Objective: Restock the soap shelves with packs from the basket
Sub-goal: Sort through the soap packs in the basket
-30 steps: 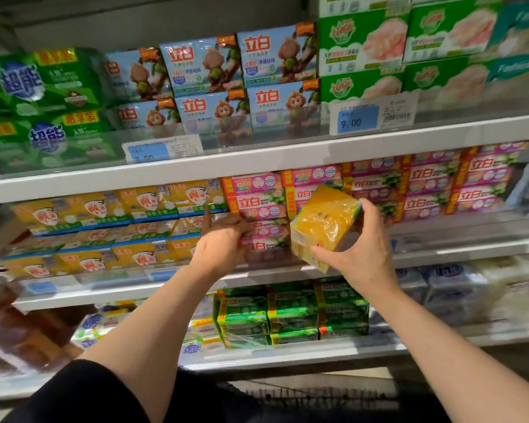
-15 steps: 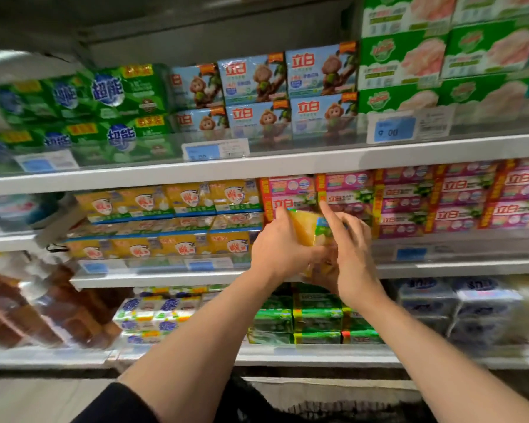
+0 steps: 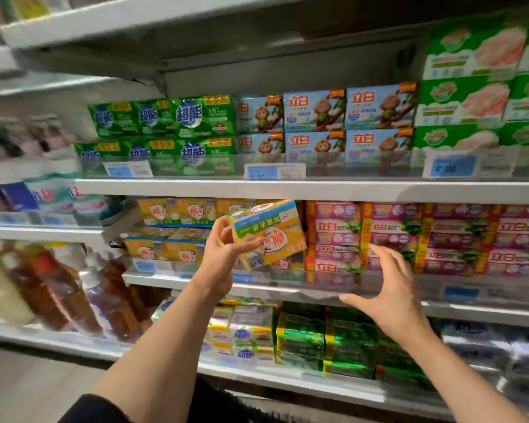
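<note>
- Filling the view, the shelves (image 3: 287,189) sit lower and further right than half a second ago, with more of the top shelf and the bottles (image 3: 58,288) at the left now showing.
- Pink packs (image 3: 440,236) stack on the middle shelf to the right, yellow packs (image 3: 177,213) to the left; green packs (image 3: 303,340) sit on the shelf below.
- The right hand (image 3: 388,291) has let go: earlier it clasped the pack together with the left, now it hangs apart from it, fingers spread and loosely bent, holding nothing, in front of the middle shelf edge and the pink packs.
- The left hand (image 3: 226,254) alone grips the yellow soap pack (image 3: 269,233), fingers and thumb curled round its left end.
- That pack, half hidden between both hands before, now shows its printed face, tilted and upside down, held in the air before the gap between the yellow and pink stacks on the middle shelf.
</note>
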